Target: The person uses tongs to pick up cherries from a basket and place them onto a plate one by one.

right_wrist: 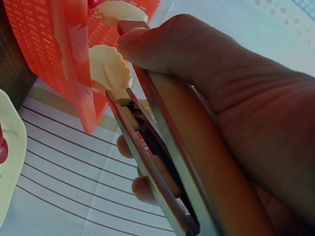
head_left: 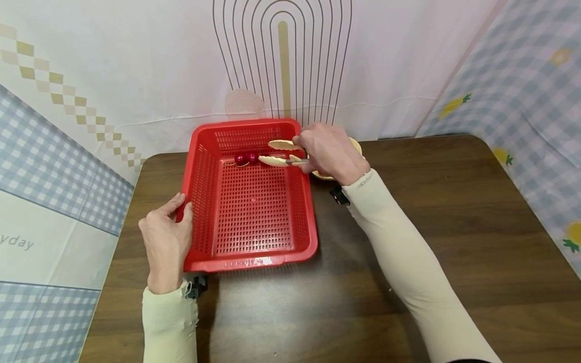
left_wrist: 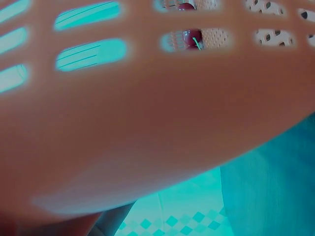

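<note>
My left hand (head_left: 165, 237) grips the left rim of a red plastic basket (head_left: 254, 262), which tilts toward me. In the left wrist view the basket's slotted wall (left_wrist: 157, 108) fills most of the picture, and a dark red cherry (left_wrist: 192, 39) shows through a slot. My right hand (head_left: 329, 151) holds tongs (head_left: 274, 161) with cream scalloped tips, reaching over the basket's right rim. The tips stand apart, close to the dark red cherries (head_left: 240, 159) at the basket's far end. In the right wrist view, thumb and fingers wrap the metal arms of the tongs (right_wrist: 157, 123).
A pale yellow dish (head_left: 356, 146) stands right of the basket, mostly hidden under my right hand. Cherries (right_wrist: 3, 150) lie in it in the right wrist view. The brown wooden table (head_left: 431, 212) meets a patterned cloth backdrop (head_left: 159, 75) behind the basket.
</note>
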The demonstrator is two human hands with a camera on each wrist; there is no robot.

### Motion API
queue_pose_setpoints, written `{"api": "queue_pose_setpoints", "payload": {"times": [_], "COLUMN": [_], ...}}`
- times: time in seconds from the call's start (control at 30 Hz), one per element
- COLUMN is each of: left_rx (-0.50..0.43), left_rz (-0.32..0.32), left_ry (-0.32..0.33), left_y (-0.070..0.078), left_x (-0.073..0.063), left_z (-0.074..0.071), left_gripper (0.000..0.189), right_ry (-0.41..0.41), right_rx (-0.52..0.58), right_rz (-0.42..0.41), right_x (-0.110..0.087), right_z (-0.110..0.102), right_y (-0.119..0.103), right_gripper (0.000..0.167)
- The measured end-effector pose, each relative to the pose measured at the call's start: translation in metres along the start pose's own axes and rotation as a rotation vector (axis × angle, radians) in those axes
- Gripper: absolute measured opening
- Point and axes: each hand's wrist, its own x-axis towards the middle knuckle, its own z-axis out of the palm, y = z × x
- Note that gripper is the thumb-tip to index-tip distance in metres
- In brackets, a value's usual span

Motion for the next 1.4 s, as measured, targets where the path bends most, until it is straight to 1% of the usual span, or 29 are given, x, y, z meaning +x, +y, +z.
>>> {"api": "queue_pose_setpoints", "payload": {"times": [0.27,0.47,0.63,0.8,1.17,1.4], "left_rx": [-0.002,-0.013,0.008,0.010,0.014,0.014], "left_rz": [0.000,-0.012,0.013,0.016,0.017,0.018], "left_ry": [-0.001,-0.009,0.017,0.014,0.021,0.027], "left_y": [0.000,-0.001,-0.002,-0.002,-0.002,-0.003], "left_x": [0.001,0.001,0.002,0.001,0.001,0.001], "left_z": [0.000,0.000,0.001,0.001,0.001,0.001], "left_gripper": [0.033,0.033,0.032,0.032,0.032,0.032], "right_ry": [0.031,0.033,0.037,0.054,0.047,0.063], "right_rx": [-0.027,-0.041,-0.062,-0.070,-0.072,-0.096], "right_rz": [-0.020,-0.027,-0.030,-0.045,-0.020,-0.037], "right_x": [0.004,0.008,0.010,0.011,0.016,0.020], "right_z": [0.001,0.004,0.005,0.007,0.009,0.012], "right_y": [-0.002,-0.004,-0.005,-0.008,-0.010,-0.011], "right_gripper": [0.022,0.027,0.020,0.016,0.018,0.016]}}
